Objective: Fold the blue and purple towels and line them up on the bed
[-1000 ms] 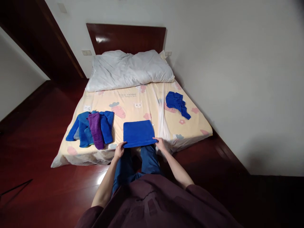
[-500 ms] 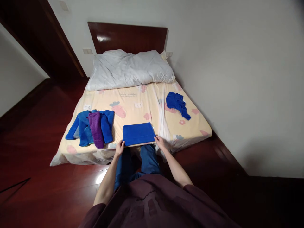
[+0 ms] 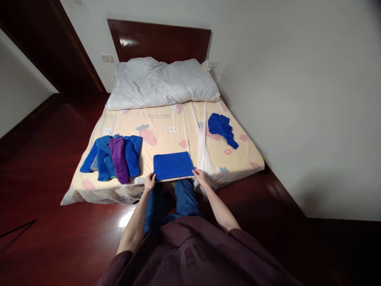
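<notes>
A flat blue cloth (image 3: 173, 165), rectangular in shape, lies at the front edge of the bed. My left hand (image 3: 150, 182) pinches its near left corner, and my right hand (image 3: 199, 176) pinches the near right corner. To the left, a pile of blue towels (image 3: 135, 155) has a purple towel (image 3: 119, 159) on top. Farther right on the bed lies a crumpled blue cloth (image 3: 222, 128), touched by neither hand.
The bed (image 3: 166, 139) has a yellow patterned sheet. A folded white quilt (image 3: 163, 83) rests against the dark headboard (image 3: 160, 41). A wall (image 3: 297, 99) runs along the right side. A thin dark rod (image 3: 18, 228) shows at the lower left.
The view has shifted slightly, so the bed appears a little higher. Both hands keep their hold on the corners of the flat blue cloth.
</notes>
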The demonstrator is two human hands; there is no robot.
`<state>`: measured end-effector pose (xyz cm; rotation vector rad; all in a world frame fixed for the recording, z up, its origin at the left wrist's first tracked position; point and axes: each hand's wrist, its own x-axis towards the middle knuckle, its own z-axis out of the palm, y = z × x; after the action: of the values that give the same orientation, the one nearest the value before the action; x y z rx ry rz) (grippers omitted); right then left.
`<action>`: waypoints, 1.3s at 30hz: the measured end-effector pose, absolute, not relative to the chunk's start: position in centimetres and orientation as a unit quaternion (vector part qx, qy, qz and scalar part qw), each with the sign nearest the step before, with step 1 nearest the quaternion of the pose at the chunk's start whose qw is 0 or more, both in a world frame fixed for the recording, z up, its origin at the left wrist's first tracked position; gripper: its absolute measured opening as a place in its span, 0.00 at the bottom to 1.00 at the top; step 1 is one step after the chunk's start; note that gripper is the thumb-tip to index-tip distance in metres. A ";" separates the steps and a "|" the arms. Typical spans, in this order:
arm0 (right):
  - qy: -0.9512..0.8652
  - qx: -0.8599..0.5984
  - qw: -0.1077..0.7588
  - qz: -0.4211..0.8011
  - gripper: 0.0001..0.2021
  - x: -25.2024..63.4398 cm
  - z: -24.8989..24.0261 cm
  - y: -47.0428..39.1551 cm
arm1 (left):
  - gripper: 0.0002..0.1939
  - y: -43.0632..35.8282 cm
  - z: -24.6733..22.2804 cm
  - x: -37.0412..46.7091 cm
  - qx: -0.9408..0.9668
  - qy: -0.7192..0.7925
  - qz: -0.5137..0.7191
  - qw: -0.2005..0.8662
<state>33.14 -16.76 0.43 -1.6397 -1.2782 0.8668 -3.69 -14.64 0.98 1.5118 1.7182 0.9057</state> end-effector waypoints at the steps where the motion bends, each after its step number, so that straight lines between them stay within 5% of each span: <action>1: -0.510 -0.657 0.434 0.347 0.22 33.1 0.4 -16.7 | 0.21 -14.7 1.1 -3.7 0.578 0.659 0.346 0.334; 34: -0.487 -0.678 0.433 0.340 0.17 32.7 0.7 -16.6 | 0.17 -16.1 2.1 -3.1 0.575 0.682 0.334 0.305; 39: -0.536 -0.696 0.433 0.201 0.22 31.6 2.6 -18.1 | 0.24 -16.9 2.5 -3.5 0.617 0.665 0.362 0.212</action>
<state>31.64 -18.15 2.58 -1.7349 -1.3342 0.5020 -3.50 -16.87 2.46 1.7153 1.8482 1.0064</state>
